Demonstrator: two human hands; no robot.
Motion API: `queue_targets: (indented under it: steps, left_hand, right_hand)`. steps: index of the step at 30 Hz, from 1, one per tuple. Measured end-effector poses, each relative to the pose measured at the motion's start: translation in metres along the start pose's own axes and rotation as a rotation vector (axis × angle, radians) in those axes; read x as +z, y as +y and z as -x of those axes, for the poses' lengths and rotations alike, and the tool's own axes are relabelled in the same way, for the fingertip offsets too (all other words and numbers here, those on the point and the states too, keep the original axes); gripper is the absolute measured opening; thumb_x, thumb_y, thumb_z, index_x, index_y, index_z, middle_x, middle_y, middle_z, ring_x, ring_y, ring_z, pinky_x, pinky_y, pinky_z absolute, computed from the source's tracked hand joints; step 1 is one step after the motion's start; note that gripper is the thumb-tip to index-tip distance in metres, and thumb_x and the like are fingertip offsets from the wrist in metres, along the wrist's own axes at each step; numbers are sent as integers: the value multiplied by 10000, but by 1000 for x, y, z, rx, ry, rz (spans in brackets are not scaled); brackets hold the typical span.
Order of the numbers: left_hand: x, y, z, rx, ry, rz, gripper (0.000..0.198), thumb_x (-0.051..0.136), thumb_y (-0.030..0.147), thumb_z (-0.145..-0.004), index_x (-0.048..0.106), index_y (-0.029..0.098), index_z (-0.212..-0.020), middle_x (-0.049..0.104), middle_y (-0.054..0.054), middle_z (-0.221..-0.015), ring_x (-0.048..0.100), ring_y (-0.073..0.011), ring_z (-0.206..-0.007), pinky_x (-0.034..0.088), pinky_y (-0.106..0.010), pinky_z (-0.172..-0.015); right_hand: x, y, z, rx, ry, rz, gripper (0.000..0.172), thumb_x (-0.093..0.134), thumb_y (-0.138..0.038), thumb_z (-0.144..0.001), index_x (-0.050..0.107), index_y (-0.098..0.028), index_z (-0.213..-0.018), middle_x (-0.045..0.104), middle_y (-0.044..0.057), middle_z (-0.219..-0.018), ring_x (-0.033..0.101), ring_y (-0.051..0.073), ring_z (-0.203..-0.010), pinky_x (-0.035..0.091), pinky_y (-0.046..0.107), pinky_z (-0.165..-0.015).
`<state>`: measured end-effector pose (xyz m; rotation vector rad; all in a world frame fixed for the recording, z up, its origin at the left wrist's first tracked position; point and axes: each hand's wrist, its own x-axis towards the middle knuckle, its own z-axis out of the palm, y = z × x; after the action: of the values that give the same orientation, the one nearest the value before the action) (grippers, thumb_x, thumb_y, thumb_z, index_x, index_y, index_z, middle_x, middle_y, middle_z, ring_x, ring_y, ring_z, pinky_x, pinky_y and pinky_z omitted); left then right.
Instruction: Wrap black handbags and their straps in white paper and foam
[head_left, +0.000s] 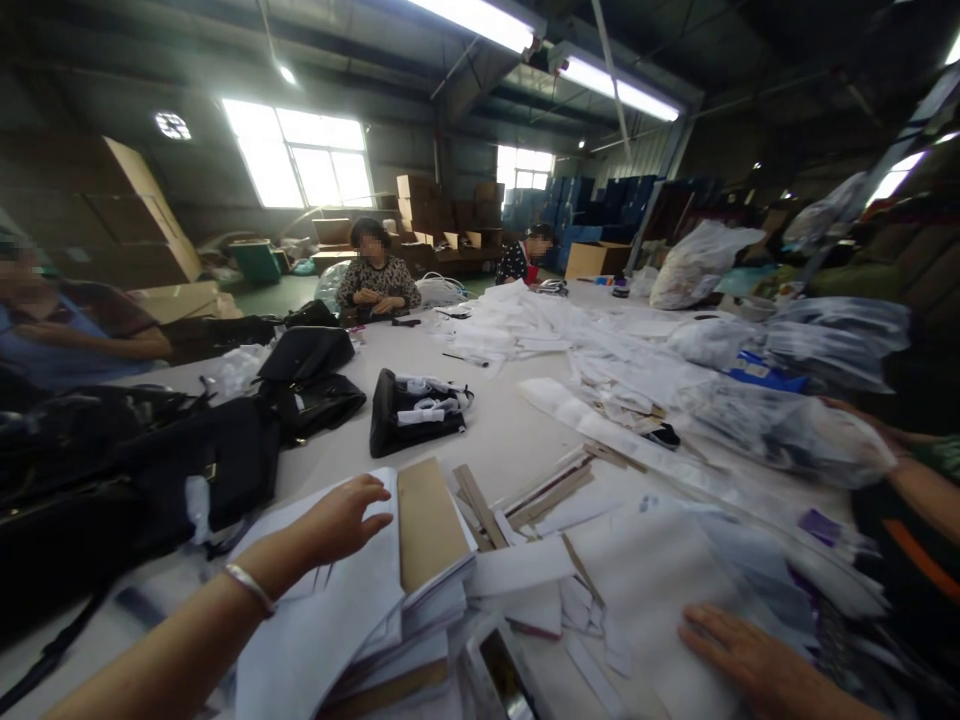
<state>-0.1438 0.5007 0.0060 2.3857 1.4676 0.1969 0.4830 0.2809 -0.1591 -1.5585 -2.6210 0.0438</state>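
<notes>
My left hand, with a silver bangle on its wrist, reaches over a stack of white paper. Its fingers are stretched out, thumb apart, and nothing shows in them. Beside the fingertips a brown cardboard sheet lies on the same pile. At the lower right, my right hand rests with spread fingers on a large white sheet. Between the hands lie white paper strips, and a phone-like object with a dark face sits at the bottom.
Black bags crowd the left side, and one black bag stands mid-table. White scraps cover the far table. Another person's arm is at the right near a plastic bag. Several people sit around the table.
</notes>
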Motion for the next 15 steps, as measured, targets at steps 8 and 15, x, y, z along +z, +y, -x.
queue_targets:
  steps: [8, 15]
  left_hand:
    - [6, 2, -11, 57, -7, 10, 355, 569, 423, -875, 725, 215, -1116, 700, -101, -1196, 670, -267, -1087, 496, -375, -1008]
    - [6, -16, 8, -16, -17, 4, 387, 562, 449, -873, 733, 200, -1114, 692, -121, -1217, 659, -283, -1116, 485, -388, -1031]
  right_hand:
    - [-24, 7, -14, 130, -61, -230, 423, 508, -109, -771, 784, -248, -1060, 734, 109, -1165, 701, 263, -1081, 557, 355, -959]
    - [-56, 22, -38, 104, -64, -204, 396, 548, -141, -803, 768, -255, -1112, 755, 91, -1108, 723, 282, -1021, 590, 382, -914]
